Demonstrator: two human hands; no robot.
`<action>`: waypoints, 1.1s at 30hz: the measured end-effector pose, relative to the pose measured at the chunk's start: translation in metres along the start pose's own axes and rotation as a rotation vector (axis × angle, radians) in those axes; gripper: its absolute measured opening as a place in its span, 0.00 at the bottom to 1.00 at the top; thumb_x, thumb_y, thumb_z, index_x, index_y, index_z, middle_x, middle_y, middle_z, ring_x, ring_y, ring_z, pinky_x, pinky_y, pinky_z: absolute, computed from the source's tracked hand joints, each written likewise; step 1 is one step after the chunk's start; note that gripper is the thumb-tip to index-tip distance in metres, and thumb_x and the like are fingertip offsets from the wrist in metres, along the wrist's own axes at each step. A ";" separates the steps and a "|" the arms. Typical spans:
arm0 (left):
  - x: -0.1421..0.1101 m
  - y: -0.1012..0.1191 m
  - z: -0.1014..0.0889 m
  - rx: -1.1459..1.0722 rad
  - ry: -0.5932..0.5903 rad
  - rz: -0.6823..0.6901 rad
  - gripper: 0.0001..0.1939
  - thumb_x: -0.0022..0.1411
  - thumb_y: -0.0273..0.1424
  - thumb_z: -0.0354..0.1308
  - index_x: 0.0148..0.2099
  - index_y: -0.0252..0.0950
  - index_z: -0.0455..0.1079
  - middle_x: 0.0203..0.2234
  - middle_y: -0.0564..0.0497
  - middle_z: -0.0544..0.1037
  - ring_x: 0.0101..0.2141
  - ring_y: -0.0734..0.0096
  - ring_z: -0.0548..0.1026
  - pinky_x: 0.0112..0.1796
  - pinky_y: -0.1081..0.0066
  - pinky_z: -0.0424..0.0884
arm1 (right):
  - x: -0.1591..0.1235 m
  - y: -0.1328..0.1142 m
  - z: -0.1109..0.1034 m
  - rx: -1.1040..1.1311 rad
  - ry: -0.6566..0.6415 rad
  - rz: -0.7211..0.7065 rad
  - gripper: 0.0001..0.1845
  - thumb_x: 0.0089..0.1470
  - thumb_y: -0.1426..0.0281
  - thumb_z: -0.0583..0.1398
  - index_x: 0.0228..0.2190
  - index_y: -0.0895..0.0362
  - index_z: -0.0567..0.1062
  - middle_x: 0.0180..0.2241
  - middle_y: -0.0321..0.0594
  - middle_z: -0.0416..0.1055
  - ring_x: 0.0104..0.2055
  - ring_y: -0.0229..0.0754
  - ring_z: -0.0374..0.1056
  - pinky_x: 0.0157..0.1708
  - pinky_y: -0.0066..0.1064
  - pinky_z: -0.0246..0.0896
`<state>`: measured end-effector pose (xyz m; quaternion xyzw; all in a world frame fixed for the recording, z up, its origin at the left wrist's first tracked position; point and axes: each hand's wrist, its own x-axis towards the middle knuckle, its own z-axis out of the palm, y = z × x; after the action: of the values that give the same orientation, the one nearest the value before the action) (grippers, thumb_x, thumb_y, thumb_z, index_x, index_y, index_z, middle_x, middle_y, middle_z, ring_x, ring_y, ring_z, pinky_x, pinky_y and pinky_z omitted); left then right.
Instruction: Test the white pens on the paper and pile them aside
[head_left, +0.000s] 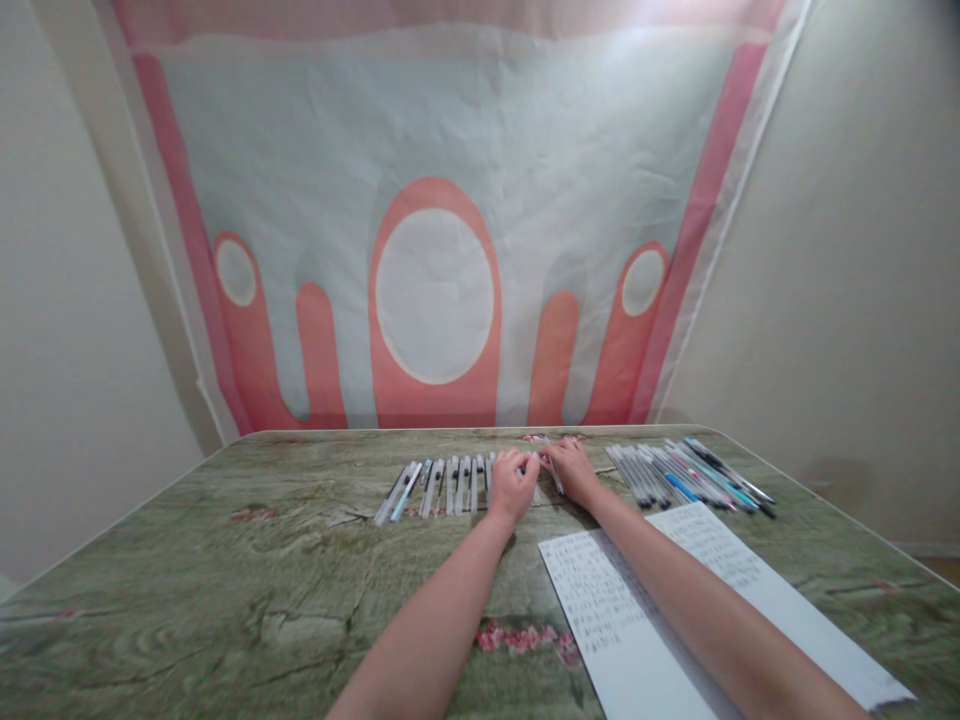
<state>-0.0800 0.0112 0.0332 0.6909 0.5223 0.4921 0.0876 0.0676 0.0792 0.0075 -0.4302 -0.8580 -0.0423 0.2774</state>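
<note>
Pens lie side by side in a row (450, 486) near the far part of the table. At the right end of this row is my left hand (513, 486), fingers curled and pinched together; what is in them, if anything, is hidden. Close beside it, my right hand (573, 470) is closed on a slim pen (556, 478) that slants under the fingers. The fingertips of both hands nearly meet. Farther right lies a looser bunch of pens (679, 478), mostly clear and grey, with some blue, pink and black ones.
An open notebook (600, 610) with handwriting lies under my right forearm, near the table's front right. The table (262, 580) has a wood-look cover with pink flower prints. Behind it hangs a pink and grey cloth (435, 120), with walls on both sides.
</note>
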 end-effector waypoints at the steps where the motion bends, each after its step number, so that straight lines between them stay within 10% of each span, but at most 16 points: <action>1: 0.000 0.000 0.000 -0.015 0.004 -0.005 0.17 0.59 0.38 0.43 0.26 0.37 0.68 0.24 0.51 0.70 0.31 0.71 0.66 0.38 0.68 0.61 | 0.000 0.000 0.000 0.016 0.002 0.000 0.10 0.51 0.73 0.53 0.35 0.54 0.72 0.33 0.46 0.72 0.41 0.49 0.59 0.43 0.40 0.48; 15: 0.008 0.005 0.026 -0.900 -0.086 -0.648 0.19 0.51 0.42 0.55 0.40 0.33 0.69 0.33 0.47 0.75 0.20 0.82 0.67 0.17 0.81 0.53 | 0.009 -0.037 -0.034 1.213 0.213 0.265 0.20 0.47 0.60 0.58 0.42 0.56 0.65 0.33 0.40 0.69 0.32 0.40 0.66 0.33 0.33 0.62; 33: 0.009 -0.006 0.025 -0.904 0.013 -0.664 0.17 0.47 0.42 0.58 0.33 0.34 0.66 0.28 0.51 0.72 0.21 0.82 0.64 0.18 0.81 0.55 | 0.010 -0.036 -0.029 1.071 0.272 0.212 0.17 0.44 0.61 0.60 0.37 0.56 0.70 0.30 0.40 0.71 0.32 0.41 0.66 0.35 0.33 0.61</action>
<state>-0.0644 0.0313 0.0221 0.3802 0.4493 0.6173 0.5220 0.0488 0.0548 0.0432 -0.3036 -0.6684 0.3722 0.5679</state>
